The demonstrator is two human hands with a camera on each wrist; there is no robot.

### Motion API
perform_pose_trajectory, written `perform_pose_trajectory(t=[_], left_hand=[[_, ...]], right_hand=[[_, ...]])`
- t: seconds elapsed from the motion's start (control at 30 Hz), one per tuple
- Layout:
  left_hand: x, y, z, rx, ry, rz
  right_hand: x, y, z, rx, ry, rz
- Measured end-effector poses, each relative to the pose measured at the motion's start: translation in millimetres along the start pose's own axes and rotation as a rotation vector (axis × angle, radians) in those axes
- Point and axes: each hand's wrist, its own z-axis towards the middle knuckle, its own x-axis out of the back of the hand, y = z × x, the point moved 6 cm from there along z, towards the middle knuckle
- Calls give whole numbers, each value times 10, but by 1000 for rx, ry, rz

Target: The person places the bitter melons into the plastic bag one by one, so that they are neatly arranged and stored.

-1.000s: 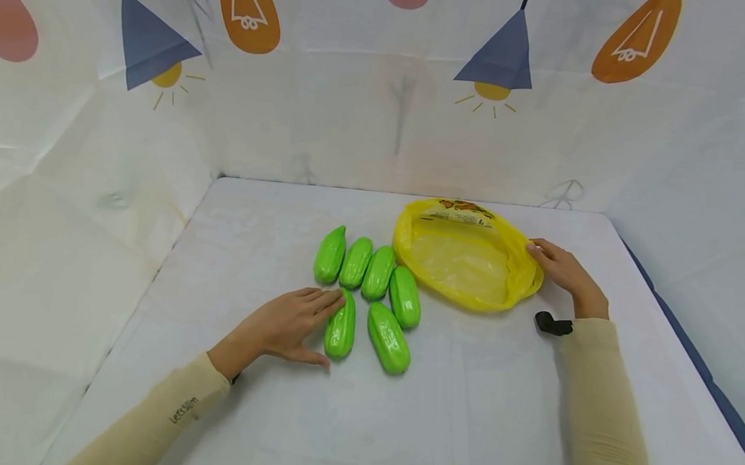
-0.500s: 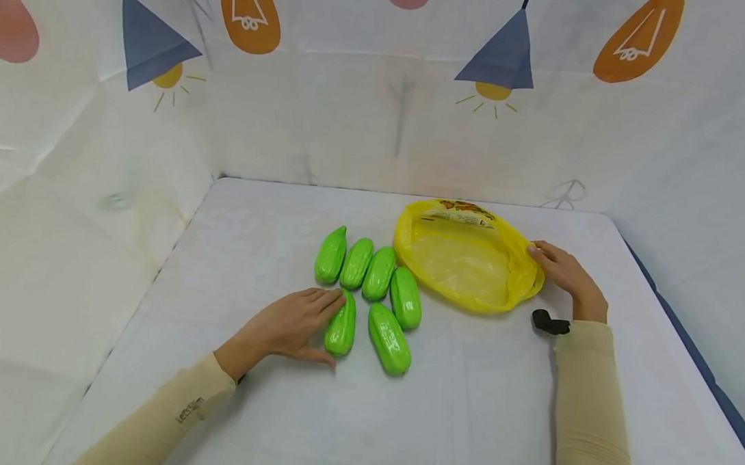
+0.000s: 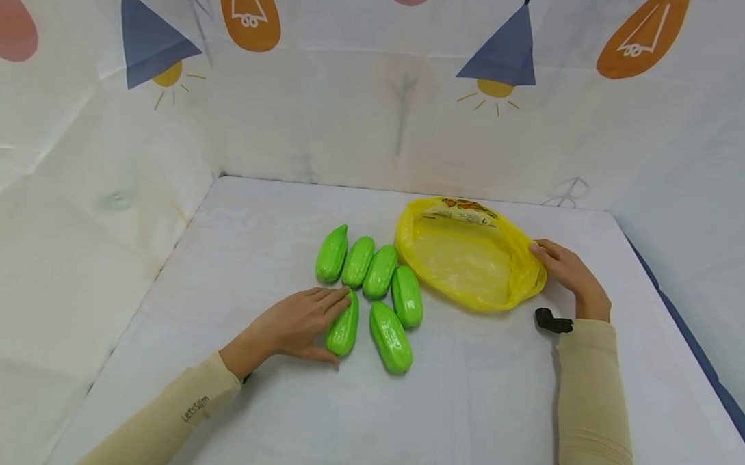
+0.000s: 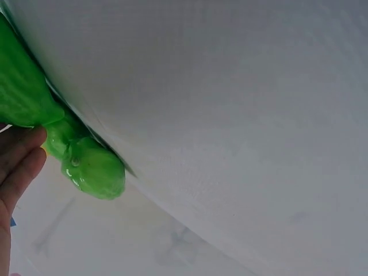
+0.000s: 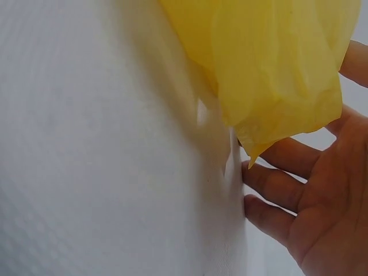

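Right hand [image 3: 570,272] pinches yellow bag [image 3: 524,276] by right rim, near far edge of white table [image 3: 477,407]; left hand [image 3: 295,323], fingers straight, touches far end of 1 green vegetable [image 3: 344,333]. I see 5 more vegetables [image 3: 390,338] between hands.

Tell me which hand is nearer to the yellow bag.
Right. The right hand touches the right rim of the yellow bag; the left hand is farther, touching a green vegetable to the bag's left.

The left hand [image 3: 297,323] spreads its thumb from straight fingers; the right hand [image 3: 568,273] bends its fingers.
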Motion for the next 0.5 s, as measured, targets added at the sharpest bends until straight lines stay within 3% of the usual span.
perform_pose_trajectory(t=[0.5], left_hand=[[4,-6,10,17,-31,-30]], right_hand=[[3,7,27,3,1,1]])
